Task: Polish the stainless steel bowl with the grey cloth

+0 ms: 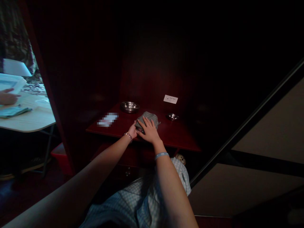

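Observation:
A grey, textured cloth lies bunched near the front of a dark red desk; something dark shows beneath its front edge, too small to make out. My left hand, with a beaded bracelet at the wrist, grips the cloth's left front edge. Across its top rests my right hand, fingers spread and flat, a light blue band on the wrist. Behind and to the left stand stacked steel bowls. A smaller steel bowl sits to the right of the cloth.
A blurred-out paper lies on the desk's left side. A white wall socket is behind. Dark panels enclose both sides. At far left, another person's hand is beside a clear plastic box over a pale table. A red bin stands below.

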`<state>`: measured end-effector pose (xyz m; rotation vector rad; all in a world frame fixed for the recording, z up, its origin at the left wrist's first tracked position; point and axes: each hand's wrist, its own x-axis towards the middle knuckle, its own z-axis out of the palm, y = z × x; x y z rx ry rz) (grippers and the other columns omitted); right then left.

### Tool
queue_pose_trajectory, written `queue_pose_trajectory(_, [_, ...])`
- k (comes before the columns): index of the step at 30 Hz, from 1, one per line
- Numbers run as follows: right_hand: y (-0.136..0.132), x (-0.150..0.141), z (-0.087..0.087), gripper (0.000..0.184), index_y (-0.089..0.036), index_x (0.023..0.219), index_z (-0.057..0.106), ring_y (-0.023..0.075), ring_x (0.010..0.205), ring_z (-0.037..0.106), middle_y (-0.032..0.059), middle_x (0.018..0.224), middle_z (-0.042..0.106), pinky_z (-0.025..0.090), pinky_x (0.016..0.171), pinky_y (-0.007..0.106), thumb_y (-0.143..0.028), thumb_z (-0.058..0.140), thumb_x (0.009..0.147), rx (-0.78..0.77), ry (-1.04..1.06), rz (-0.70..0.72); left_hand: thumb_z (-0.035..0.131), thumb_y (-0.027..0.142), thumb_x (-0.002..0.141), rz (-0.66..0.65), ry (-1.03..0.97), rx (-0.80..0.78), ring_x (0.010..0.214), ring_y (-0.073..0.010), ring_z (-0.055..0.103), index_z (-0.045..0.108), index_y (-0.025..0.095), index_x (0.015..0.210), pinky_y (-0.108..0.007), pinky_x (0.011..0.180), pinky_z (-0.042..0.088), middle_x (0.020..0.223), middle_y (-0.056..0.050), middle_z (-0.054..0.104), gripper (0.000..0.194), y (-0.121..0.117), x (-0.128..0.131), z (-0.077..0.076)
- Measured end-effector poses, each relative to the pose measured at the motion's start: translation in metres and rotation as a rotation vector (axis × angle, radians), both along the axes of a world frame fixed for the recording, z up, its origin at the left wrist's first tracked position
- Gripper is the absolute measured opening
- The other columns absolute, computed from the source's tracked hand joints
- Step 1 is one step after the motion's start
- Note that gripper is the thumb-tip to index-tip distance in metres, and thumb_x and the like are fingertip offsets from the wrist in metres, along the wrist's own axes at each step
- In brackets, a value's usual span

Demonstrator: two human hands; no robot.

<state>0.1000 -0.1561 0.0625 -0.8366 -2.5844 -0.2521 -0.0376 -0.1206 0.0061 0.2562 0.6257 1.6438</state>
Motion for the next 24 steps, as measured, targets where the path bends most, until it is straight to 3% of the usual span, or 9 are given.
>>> queue_pose_trajectory(5, [-0.003,-0.003,-0.007,0.084,-0.024,0.15,0.031,0.0302,0.148,0.019,0.0121,0.16,0.022,0.011,0.119,0.05,-0.019,0.068,0.075,0.061,-0.041,-0.046,0.036,0.032,0.1,-0.045,-0.056,0.064,0.075,-0.0158,0.069,0.061,0.012,0.119,-0.028,0.079,0.055,0.087,-0.008,0.074,0.038,-0.004,-0.002,0.003])
queue_pose_trajectory(11, [0.0,-0.013,-0.011,0.053,-0.028,0.147,0.038,0.0319,0.145,0.026,0.0126,0.155,0.033,0.015,0.115,0.06,-0.021,0.044,0.095,0.044,0.074,-0.207,0.035,0.029,0.1,-0.024,-0.015,0.05,0.074,-0.0126,0.068,0.064,0.014,0.114,-0.024,0.078,0.054,0.092,-0.007,0.075,0.035,-0.004,-0.001,0.006])
queue_pose_trajectory(17, [0.004,-0.009,-0.002,0.048,-0.029,0.142,0.045,0.0315,0.143,0.027,0.0097,0.151,0.042,0.012,0.115,0.063,-0.021,0.043,0.095,0.123,0.143,-0.157,0.045,0.02,0.096,-0.067,0.051,0.102,0.064,-0.0085,0.062,0.067,0.018,0.099,-0.02,0.073,0.051,0.08,-0.002,0.072,0.023,-0.009,0.005,0.011])
queue_pose_trajectory(20, [0.003,-0.004,0.003,0.05,-0.03,0.14,0.048,0.0295,0.14,0.031,0.0069,0.148,0.045,0.015,0.116,0.06,-0.015,0.04,0.093,0.113,0.199,-0.177,0.047,0.03,0.096,-0.126,0.024,0.156,0.07,-0.0109,0.063,0.066,0.018,0.094,-0.023,0.073,0.051,0.081,-0.002,0.071,0.023,-0.017,0.006,0.016])
queue_pose_trajectory(24, [-0.001,-0.001,0.011,0.065,-0.028,0.145,0.041,0.0231,0.139,0.032,0.0051,0.149,0.043,0.023,0.118,0.048,-0.004,0.034,0.085,0.034,0.431,-0.148,0.045,0.063,0.088,-0.138,0.026,0.18,0.076,-0.0161,0.063,0.064,0.018,0.086,-0.028,0.074,0.05,0.082,-0.005,0.068,0.049,-0.022,0.003,0.019])
